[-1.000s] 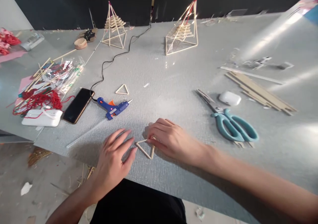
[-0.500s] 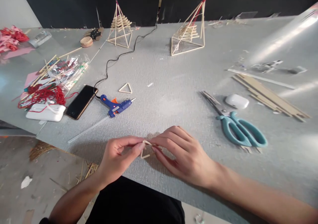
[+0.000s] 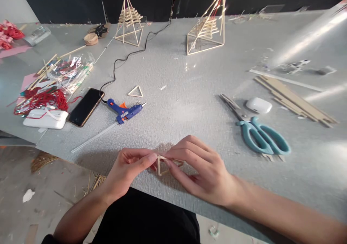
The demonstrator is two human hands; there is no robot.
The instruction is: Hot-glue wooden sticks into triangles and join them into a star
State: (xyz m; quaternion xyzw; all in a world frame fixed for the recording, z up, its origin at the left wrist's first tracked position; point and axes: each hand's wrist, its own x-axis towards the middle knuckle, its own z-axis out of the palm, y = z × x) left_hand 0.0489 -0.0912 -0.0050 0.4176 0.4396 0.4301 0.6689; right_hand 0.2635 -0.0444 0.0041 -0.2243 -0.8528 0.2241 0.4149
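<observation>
Close to the table's front edge, a small frame of pale wooden sticks (image 3: 159,167) is pinched between both my hands. My left hand (image 3: 132,168) grips its left corner between thumb and forefinger. My right hand (image 3: 199,166) holds the upper stick from the right, its fingers hiding part of the frame. Beyond the hands, a small stick triangle (image 3: 135,91) lies flat. A blue hot glue gun (image 3: 126,111) rests on its side, with a clear glue stick (image 3: 94,137) protruding from its back.
Teal-handled scissors (image 3: 256,128) lie right, beside a white earbud case (image 3: 258,105) and flat wooden strips (image 3: 295,101). Left are a phone (image 3: 86,107), red yarn (image 3: 51,99) and a white power bank (image 3: 45,118). Two stick pyramids (image 3: 128,24) stand behind; a black cord (image 3: 127,59) crosses the table.
The stick frame has turned in my fingers, so its lower part now shows more to the right. Both hands keep their pinch. The whole view has shifted slightly.
</observation>
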